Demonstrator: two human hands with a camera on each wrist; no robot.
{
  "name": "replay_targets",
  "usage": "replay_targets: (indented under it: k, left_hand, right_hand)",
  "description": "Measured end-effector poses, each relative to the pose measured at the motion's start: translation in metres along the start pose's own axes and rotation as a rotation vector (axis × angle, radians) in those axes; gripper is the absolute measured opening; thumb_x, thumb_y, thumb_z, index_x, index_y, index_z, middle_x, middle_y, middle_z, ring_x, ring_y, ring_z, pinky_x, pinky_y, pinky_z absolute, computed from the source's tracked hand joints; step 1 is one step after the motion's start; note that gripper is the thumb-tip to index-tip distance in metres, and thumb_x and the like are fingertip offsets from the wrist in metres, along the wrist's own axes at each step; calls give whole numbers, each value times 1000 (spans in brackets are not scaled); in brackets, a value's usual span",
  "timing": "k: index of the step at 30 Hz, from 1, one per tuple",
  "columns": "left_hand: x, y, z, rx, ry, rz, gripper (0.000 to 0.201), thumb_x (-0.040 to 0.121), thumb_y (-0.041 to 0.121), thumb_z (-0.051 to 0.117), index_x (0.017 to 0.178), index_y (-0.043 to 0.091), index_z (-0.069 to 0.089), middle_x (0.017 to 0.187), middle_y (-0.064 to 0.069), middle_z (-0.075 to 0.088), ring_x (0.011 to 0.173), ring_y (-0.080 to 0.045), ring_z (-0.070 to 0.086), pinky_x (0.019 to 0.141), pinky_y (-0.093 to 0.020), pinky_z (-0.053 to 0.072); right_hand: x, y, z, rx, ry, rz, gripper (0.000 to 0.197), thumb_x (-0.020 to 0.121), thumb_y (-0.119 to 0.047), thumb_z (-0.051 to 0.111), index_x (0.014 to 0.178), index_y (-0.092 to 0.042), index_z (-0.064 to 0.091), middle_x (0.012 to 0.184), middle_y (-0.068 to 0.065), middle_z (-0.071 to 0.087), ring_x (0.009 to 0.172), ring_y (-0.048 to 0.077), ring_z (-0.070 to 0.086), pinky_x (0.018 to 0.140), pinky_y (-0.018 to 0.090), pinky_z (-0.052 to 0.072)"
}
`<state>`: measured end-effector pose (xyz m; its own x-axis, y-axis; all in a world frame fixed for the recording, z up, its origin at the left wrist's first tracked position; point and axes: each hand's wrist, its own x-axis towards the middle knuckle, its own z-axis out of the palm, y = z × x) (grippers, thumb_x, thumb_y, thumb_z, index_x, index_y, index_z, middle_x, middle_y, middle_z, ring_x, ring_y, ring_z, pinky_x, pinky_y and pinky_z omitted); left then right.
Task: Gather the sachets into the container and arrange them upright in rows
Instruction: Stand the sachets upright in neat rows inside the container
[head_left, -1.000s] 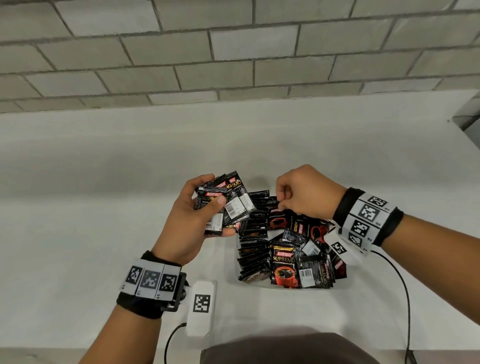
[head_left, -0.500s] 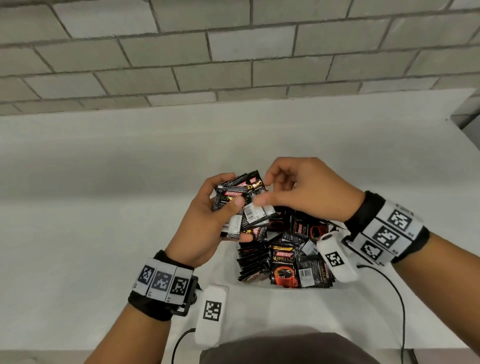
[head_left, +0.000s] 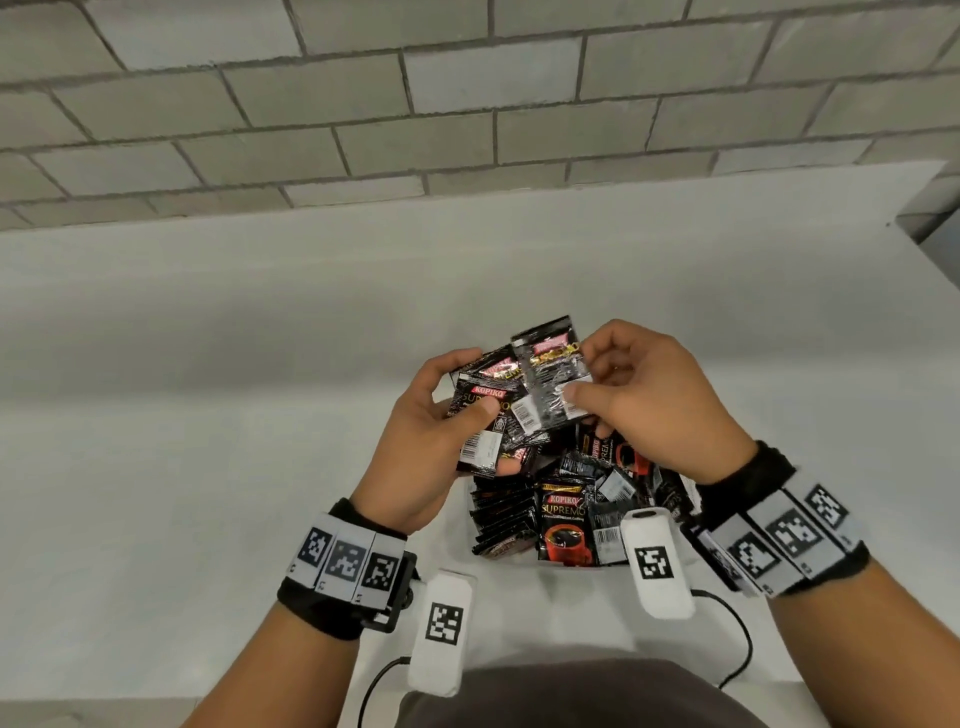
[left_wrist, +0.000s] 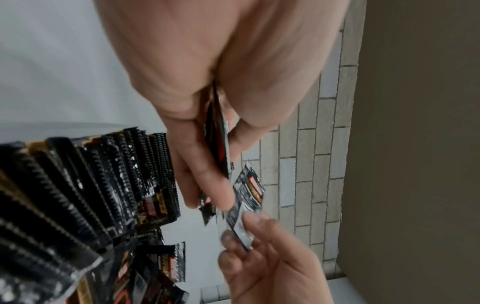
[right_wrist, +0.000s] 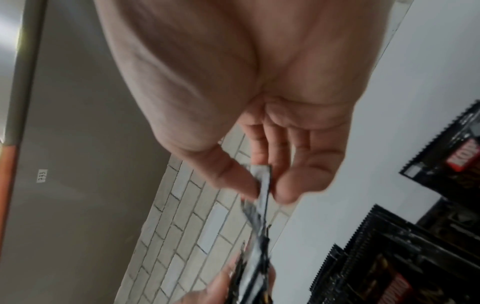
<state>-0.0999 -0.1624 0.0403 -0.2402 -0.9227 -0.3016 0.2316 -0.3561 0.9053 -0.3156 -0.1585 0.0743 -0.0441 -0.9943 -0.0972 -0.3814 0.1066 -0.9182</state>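
Head view: above the white container (head_left: 550, 564), the left hand (head_left: 431, 441) clamps a fanned stack of sachets (head_left: 485, 415) under its thumb while the right hand (head_left: 649, 400) pinches one sachet (head_left: 550, 384) against it; loose sachets (head_left: 613, 467) lie jumbled below.

Left wrist view: an upright row (left_wrist: 103, 185) stands nearby; a slack thumb could spill the fan onto it.

Right wrist view: thumb and forefinger (right_wrist: 285, 185) nip only the sachet's edge, so it may twist free.
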Motion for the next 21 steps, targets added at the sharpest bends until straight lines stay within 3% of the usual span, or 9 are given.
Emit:
replay_targets:
  k: [4,6,8,10,13,15,18,21]
  left_hand:
    - [1,0,-1,58,63,41,44,95,2,66,134,22,54,115,-20,73,91,-39,76,64,-48,63]
    - [2,-1,3,76,57,56,45,94,5,68,133,22,54,116,-19,73,93,-40,75,66,-50,63]
    - [3,-2,7,115,39,72,45,94,9,70,133,24,54,114,-18,74,94,-39,75,68,-52,63]
    - [3,-2,10,153,26,79,46,93,13,72,133,27,54,111,-16,75,95,-36,75,67,-50,62]
    - [-1,0,9,84,0,40,49,89,10,72,133,23,54,113,-18,74,93,-36,75,64,-49,62]
    - [-3,1,7,86,-22,32,51,88,9,73,134,22,54,114,-18,74,91,-38,75,62,-51,63]
    - [-5,2,4,143,-37,31,51,88,9,73,133,25,54,112,-15,75,91,-38,76,58,-48,63]
    - [-5,-1,2,158,-18,23,49,89,9,73,131,25,55,110,-15,75,90,-41,75,57,-46,62]
  right_hand:
    - [-3,0,2,-169,257,-168,21,77,-5,71,89,-19,62,72,-4,57,56,8,50,58,19,44]
    - [-10,-1,15,-319,181,-295,19,78,-9,73,93,-19,67,82,-5,58,62,-1,49,61,13,40]
    - [-18,0,31,-348,37,-368,22,81,-23,78,102,-20,71,92,-6,59,65,-7,52,65,14,43]
    - [-22,2,41,-300,-22,-372,21,87,-31,75,105,-20,74,92,-7,59,65,-2,58,64,14,46]
    - [-18,2,41,-264,59,-358,10,89,-16,72,97,-20,76,92,-7,58,73,-4,57,66,8,41]
    - [-12,1,36,-320,99,-334,28,83,-14,75,107,-27,70,104,-10,54,79,-8,53,69,5,39]
    - [-4,-5,25,-343,-46,-251,62,78,-17,81,132,-36,57,114,-14,55,71,1,57,69,7,43]
    - [7,-6,12,-401,-100,-182,51,75,-18,85,120,-37,68,105,-13,61,68,5,59,69,16,43]
